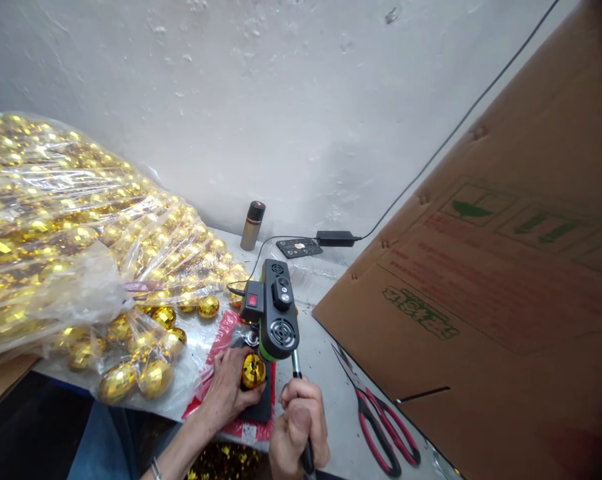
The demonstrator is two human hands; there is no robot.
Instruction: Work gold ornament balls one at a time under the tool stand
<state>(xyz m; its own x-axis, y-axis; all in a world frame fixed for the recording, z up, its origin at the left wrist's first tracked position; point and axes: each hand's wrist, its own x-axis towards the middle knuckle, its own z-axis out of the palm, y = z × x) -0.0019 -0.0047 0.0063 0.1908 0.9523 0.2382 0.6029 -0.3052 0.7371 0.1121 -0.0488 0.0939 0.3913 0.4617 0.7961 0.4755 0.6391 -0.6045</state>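
At the bench's near edge, a gold ball sits in hand under a black machine

Below the edge of the bench (317,360), gold glittery pieces (225,463) show beside a blue-clad leg (101,440). Nearest to me on the bench, the person's right hand (301,427) is wrapped in a closed fist around the lever (296,363) of the black machine (275,300). Just to its left, the left hand (227,387), with a bracelet (155,469) at the wrist, has its fingers closed around the faceted gold ball (253,372), thumb on the near side. The ball is right by the machine's front end; whether they touch, I can't tell. Beneath lie a black pad (261,408) and red plastic (269,428).

Over to the right, red-handled scissors (378,420) lie open by a big cardboard box (495,313). On the left, loose gold balls (155,379) rest near a huge clear bag (81,227) stuffed with more of them. Farther back, a dark remote (299,248) lies beside a black power adapter (337,239), with a dark-capped cylinder (253,227) upright to their left. Behind everything rises a rough, pale wall (291,120).
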